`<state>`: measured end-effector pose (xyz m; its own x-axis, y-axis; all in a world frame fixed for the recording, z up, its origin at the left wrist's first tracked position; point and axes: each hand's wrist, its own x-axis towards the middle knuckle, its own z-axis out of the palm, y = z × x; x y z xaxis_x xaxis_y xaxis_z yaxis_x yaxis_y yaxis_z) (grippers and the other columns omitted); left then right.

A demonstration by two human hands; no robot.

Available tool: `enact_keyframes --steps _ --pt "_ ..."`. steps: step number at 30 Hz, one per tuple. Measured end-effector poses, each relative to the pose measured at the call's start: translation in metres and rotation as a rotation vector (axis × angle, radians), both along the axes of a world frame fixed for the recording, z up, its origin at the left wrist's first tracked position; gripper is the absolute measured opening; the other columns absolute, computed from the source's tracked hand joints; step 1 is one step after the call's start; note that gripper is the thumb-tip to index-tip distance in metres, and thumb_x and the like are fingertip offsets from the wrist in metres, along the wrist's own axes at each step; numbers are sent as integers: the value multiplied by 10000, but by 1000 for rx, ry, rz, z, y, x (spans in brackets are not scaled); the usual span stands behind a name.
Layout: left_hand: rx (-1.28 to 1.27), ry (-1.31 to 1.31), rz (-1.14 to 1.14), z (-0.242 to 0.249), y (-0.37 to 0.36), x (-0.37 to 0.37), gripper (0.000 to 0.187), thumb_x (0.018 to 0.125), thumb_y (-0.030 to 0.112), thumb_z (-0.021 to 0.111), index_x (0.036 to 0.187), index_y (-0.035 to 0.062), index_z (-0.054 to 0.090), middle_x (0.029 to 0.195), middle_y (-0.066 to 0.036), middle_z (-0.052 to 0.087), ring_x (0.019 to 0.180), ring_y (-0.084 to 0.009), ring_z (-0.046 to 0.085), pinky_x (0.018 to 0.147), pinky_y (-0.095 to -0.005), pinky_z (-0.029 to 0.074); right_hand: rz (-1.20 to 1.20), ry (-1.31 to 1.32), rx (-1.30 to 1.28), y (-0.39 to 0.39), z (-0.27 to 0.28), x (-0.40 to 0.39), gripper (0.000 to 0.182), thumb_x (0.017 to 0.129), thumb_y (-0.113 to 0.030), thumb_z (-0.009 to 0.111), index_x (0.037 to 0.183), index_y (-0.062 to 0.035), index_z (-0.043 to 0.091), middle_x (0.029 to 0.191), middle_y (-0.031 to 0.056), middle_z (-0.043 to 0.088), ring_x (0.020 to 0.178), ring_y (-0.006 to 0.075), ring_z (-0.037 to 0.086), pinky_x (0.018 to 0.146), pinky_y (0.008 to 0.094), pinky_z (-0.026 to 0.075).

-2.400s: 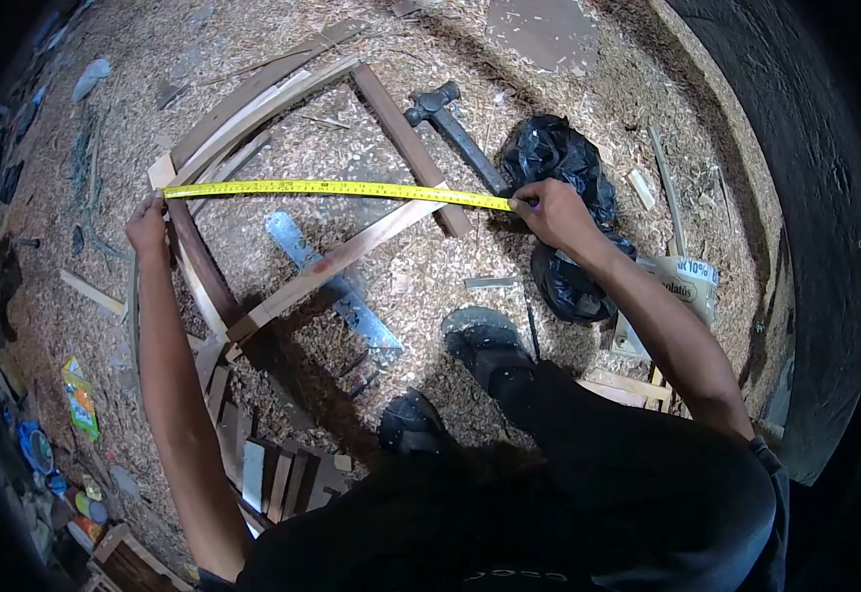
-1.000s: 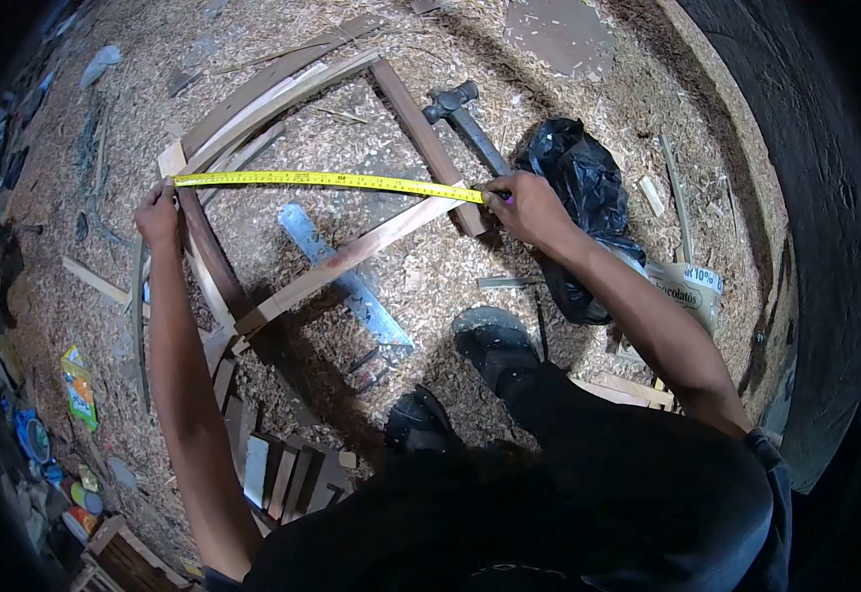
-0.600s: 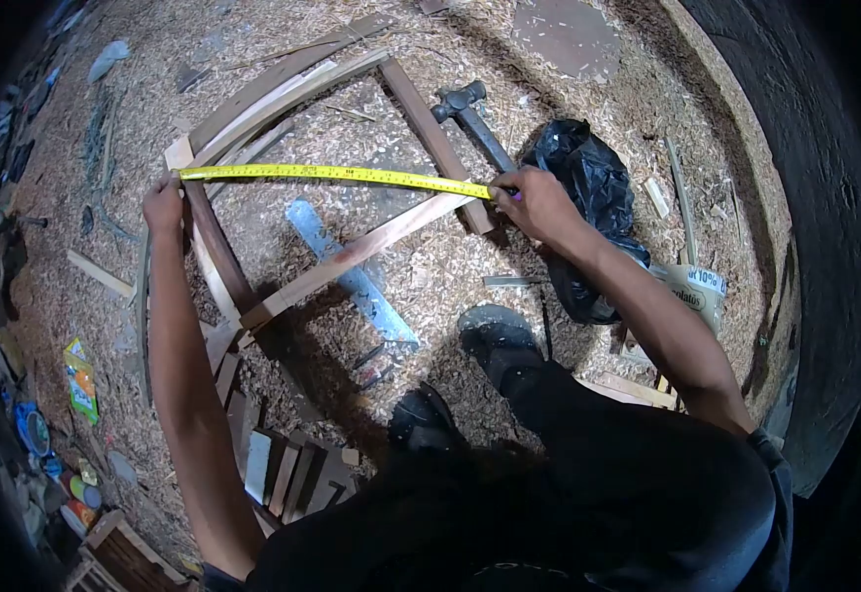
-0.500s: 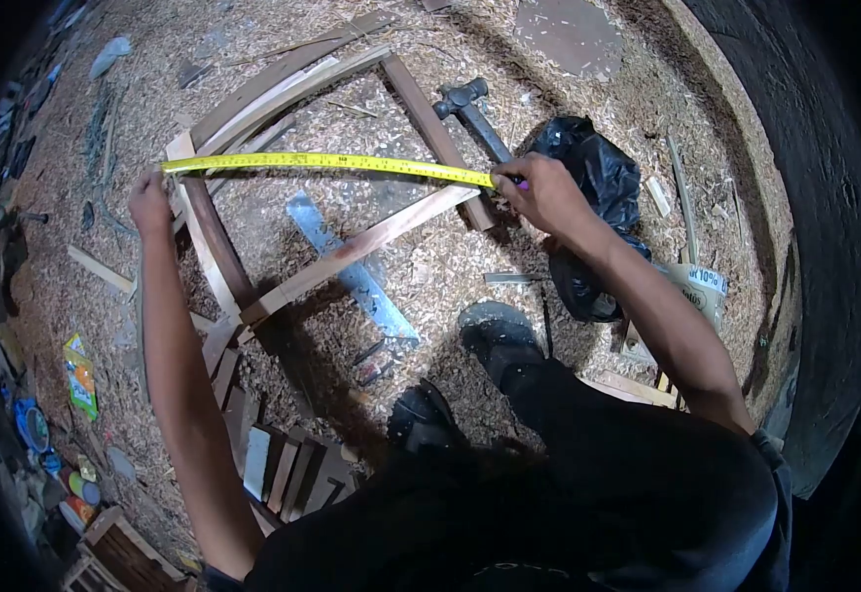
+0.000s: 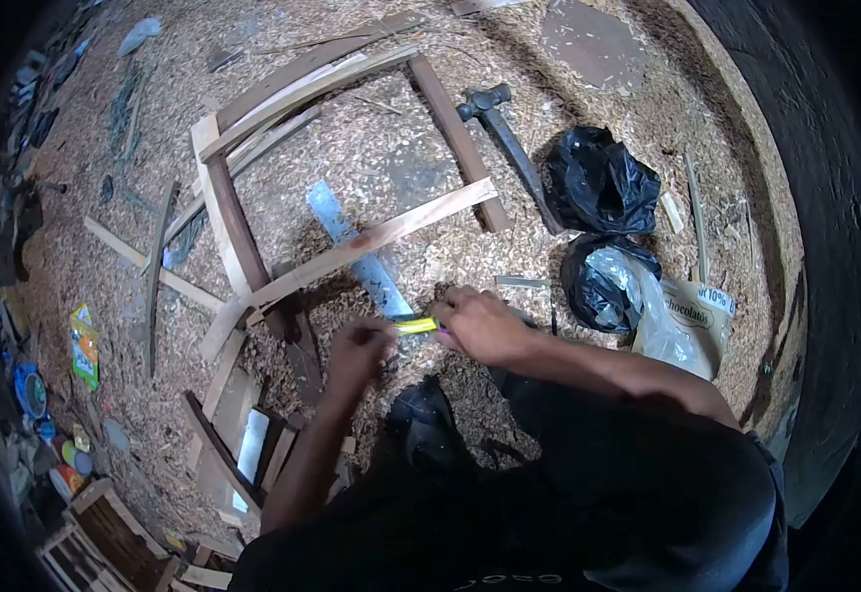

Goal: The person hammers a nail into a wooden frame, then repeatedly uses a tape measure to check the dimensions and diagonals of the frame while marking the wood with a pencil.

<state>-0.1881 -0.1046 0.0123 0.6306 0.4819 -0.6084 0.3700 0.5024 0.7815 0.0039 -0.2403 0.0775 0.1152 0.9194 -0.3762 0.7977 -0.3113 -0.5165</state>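
A short stretch of yellow tape measure (image 5: 414,326) shows between my two hands, above the shavings near my feet. My right hand (image 5: 480,324) is closed around its case, mostly hidden by the fingers, with a bit of purple showing. The fingers of my left hand (image 5: 359,350), slightly blurred, pinch at the blade's free end. Just beyond my hands lies a wooden frame (image 5: 445,118) of dark and pale bars, with a pale bar (image 5: 381,235) across its near side. A flat metal strip (image 5: 327,210) passes under that bar.
A hammer (image 5: 511,148) lies right of the frame, beside black plastic bags (image 5: 603,183) and a printed packet (image 5: 702,321). Loose wood strips (image 5: 159,276) and offcuts (image 5: 218,434) lie at left. Wood shavings cover the ground. A dark wall (image 5: 805,148) stands at right.
Both hands have come back from the frame towards my body and close together. The tape, stretched across the frame before, is drawn in to a short piece.
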Motion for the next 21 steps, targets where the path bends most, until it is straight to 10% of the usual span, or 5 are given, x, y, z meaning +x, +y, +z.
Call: enact_keyframes --steps 6,11,17,21 --pt "175 -191 53 -7 -27 25 172 899 92 659 1036 -12 663 879 -45 662 759 -115 593 710 -262 475 81 -151 66 8 -31 -3 454 942 -369 574 1207 -2 554 1218 195 528 1205 338 487 981 491 409" --pt "1355 110 -44 15 49 0 487 799 87 768 1245 44 578 1206 -166 594 1053 -273 603 832 -363 518 -118 -166 366 9 -9 30 482 917 -355 627 1201 25 539 1200 225 514 1160 359 496 940 477 412" --pt "1378 183 -155 2 120 -25 676 713 40 809 1328 86 532 1444 -217 425 1279 -378 507 1002 -439 497 -557 -280 505 9 -12 84 572 847 -201 724 1263 67 438 1147 302 522 1105 443 518 912 488 439" --pt "1346 327 -108 -9 122 -27 478 810 66 687 1276 99 583 1458 -183 453 1302 -376 490 1029 -439 454 -631 -156 464 1 -48 96 529 832 -176 743 1204 78 466 977 293 579 924 455 584 829 481 471"
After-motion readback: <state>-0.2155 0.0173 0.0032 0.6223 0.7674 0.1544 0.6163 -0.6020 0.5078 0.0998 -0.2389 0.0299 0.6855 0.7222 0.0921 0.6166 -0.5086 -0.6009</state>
